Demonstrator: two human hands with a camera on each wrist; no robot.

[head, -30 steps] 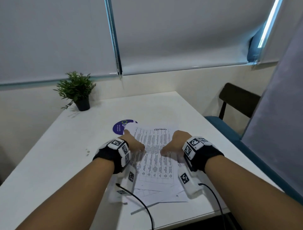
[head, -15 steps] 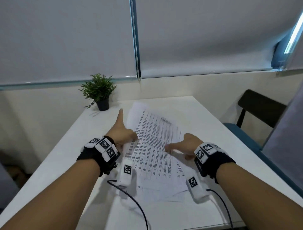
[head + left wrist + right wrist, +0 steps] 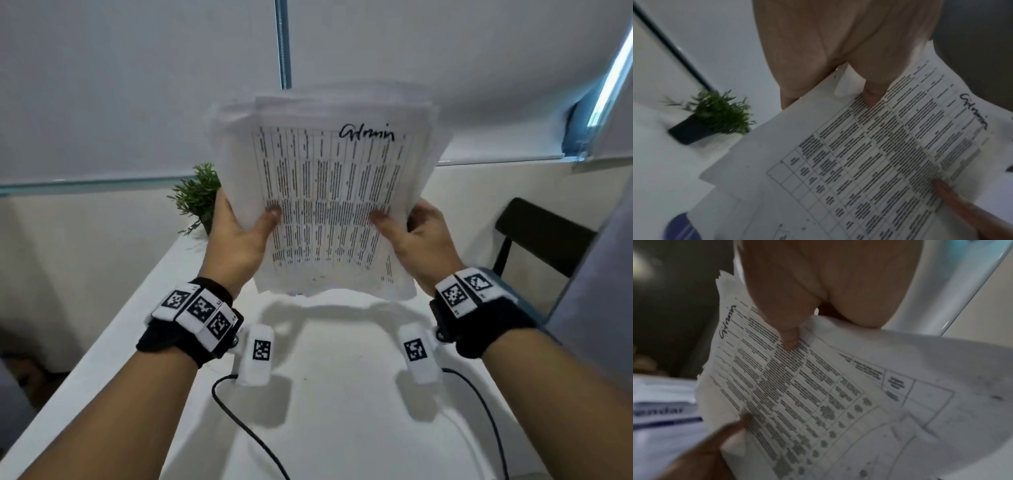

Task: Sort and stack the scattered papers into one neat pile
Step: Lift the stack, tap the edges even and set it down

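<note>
A stack of white papers (image 3: 329, 192) stands upright above the table, its top sheet a printed table with "Admin" handwritten at the top. My left hand (image 3: 239, 233) grips its left edge, thumb on the front sheet, fingers behind. My right hand (image 3: 414, 236) grips the right edge the same way. The sheets' upper edges are uneven. The left wrist view shows the papers (image 3: 869, 162) under my left thumb, and the right wrist view shows the papers (image 3: 818, 394) under my right thumb. The stack's lower edge hangs just above the white table (image 3: 342, 394).
A small potted plant (image 3: 198, 195) stands at the table's far left by the wall. A dark chair (image 3: 541, 240) sits at the right, past the table edge. A purple round item (image 3: 680, 227) lies on the table below the papers. Window blinds fill the background.
The papers lay flat on the table under both hands a second ago. Both hands have since gathered them and lifted the stack upright in front of me.
</note>
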